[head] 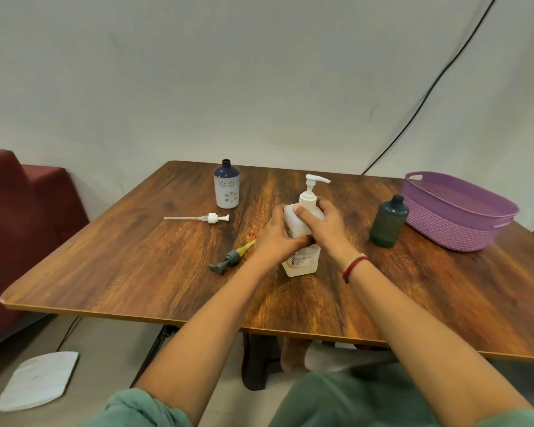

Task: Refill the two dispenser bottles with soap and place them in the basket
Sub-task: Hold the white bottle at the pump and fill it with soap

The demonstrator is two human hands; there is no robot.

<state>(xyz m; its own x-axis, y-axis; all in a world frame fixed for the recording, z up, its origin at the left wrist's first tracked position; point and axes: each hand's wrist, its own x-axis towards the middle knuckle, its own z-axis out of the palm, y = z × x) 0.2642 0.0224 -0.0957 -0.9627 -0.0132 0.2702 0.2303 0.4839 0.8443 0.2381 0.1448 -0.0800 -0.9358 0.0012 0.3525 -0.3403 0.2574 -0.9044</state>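
Soap bottle stands upright, clasped by my left grip and right grip; green dispenser bottle sits nearer the right.

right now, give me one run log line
left hand: grips soap bottle | right hand: grips its shoulder | white bottle, green bottle: pumps off, upright, outside basket
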